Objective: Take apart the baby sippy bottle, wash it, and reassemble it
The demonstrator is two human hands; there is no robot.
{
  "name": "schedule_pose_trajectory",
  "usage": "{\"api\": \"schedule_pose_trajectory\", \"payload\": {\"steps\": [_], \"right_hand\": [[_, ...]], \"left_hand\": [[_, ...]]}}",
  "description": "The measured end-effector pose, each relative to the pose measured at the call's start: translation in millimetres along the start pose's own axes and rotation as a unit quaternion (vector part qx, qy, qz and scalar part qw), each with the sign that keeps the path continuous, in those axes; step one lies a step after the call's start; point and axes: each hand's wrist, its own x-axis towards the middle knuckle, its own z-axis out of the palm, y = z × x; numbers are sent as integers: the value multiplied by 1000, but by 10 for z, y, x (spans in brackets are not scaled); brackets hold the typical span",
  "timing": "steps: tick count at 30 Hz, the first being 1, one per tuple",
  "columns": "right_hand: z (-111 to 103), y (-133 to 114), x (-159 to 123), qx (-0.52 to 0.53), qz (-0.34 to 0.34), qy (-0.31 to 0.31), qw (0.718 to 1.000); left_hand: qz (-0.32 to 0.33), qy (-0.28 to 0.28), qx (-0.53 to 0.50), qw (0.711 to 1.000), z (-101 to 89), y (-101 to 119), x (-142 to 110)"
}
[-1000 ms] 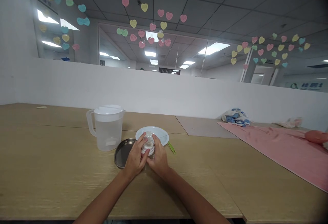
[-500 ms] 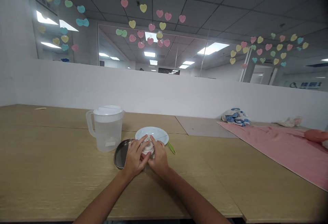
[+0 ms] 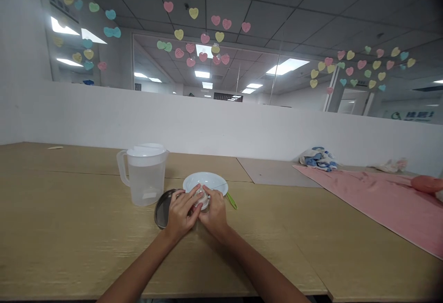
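Both my hands meet over a small whitish, partly clear object (image 3: 200,197) on the wooden table (image 3: 86,229), just in front of a pale blue plate (image 3: 207,182). My left hand (image 3: 180,215) wraps its fingers round the object from the left. From the right, my right hand (image 3: 215,213) grips the same object with fingers curled over its top. What the object is stays mostly hidden by my fingers. A round metal dish (image 3: 162,208) lies beside my left hand.
A clear plastic jug (image 3: 145,173) with a white lid stands left of the plate. A green utensil (image 3: 231,200) lies right of the plate. A pink cloth (image 3: 374,196) covers the table's right side, with a blue-white rag (image 3: 318,158) behind it. A white partition runs along the back.
My fingers have closed lower and tighter over the small object, which now shows less. The hands stay in the same place.
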Motion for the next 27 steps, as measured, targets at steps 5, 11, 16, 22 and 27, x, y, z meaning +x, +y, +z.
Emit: {"api": "schedule_pose_trajectory", "payload": {"steps": [5, 11, 16, 22, 27], "right_hand": [[-1, -7, 8, -3, -10, 9, 1000], [2, 3, 16, -8, -12, 4, 1000], [22, -13, 29, -26, -15, 13, 999], [35, 17, 9, -49, -35, -3, 998], [-115, 88, 45, -46, 74, 21, 996]], "left_hand": [[-5, 2, -3, 1000, 5, -4, -4], [-5, -13, -14, 1000, 3, 7, -12], [-15, -22, -34, 999, -5, 26, -33], [-6, -40, -16, 999, 8, 28, -70], [-17, -114, -36, 993, 81, 64, -99]]}}
